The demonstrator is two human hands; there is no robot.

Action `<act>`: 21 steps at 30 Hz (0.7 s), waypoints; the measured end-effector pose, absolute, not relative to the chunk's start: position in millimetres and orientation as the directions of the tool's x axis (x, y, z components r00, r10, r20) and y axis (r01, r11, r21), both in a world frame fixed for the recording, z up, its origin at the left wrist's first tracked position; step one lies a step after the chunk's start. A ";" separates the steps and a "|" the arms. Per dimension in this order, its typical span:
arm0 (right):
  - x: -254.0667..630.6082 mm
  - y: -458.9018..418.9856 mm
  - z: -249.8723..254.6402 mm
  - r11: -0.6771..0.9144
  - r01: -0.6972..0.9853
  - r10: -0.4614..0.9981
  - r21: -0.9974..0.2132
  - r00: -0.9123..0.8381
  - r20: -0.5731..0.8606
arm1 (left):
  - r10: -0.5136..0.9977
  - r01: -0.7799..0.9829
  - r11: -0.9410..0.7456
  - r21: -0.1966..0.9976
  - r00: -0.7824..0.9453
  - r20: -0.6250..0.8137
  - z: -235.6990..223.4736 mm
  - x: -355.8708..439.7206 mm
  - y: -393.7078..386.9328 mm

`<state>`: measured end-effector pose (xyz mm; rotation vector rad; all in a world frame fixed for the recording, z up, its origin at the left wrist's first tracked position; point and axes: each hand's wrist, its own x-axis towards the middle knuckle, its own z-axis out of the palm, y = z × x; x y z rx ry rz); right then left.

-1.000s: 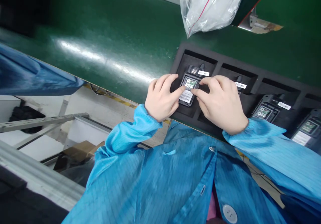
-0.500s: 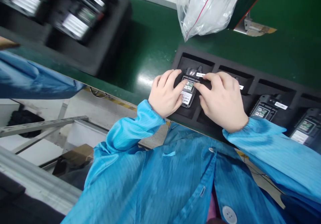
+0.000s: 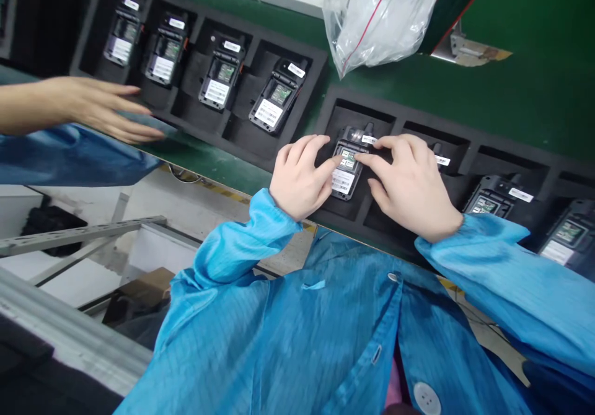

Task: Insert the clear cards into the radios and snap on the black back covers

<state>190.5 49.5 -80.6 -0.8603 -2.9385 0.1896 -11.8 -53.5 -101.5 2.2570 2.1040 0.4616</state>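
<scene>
A black handheld phone [image 3: 344,181] with its back uncovered lies in a compartment of the black foam tray [image 3: 320,102] in front of me. White labels and a green circuit area with metal card slots show on it. My left hand [image 3: 300,176] rests over the phone's left side, its index fingertip on the slot area and the other fingers spread. From the right, my right hand [image 3: 413,183] reaches in with its index fingertip at the same slots, fingers apart. Neither hand is wrapped around the phone. Whatever lies under the fingertips is hidden.
More phones, including one at the right [image 3: 488,201], lie in the same tray. A second foam tray [image 3: 320,62] with several phones stands to the left. Beside it is a co-worker's hand [image 3: 102,105]. A clear plastic bag [image 3: 381,18] sits behind.
The left tray of phones has slid right, up close to my tray. The co-worker's hand has come further into view. My hands stay at the phone almost unmoved.
</scene>
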 end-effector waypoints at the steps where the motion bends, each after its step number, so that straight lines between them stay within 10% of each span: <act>1: 189.8 50.5 -80.4 0.829 0.533 0.547 -0.166 -0.836 0.043 | 0.981 0.974 -0.083 0.212 0.043 0.190 -101.3 -11.2 -53.2; 21: 188.3 44.0 -84.3 0.829 0.544 0.558 -0.129 -0.817 0.144 | 0.984 0.986 -0.040 0.160 0.011 0.177 -103.2 -3.7 -44.5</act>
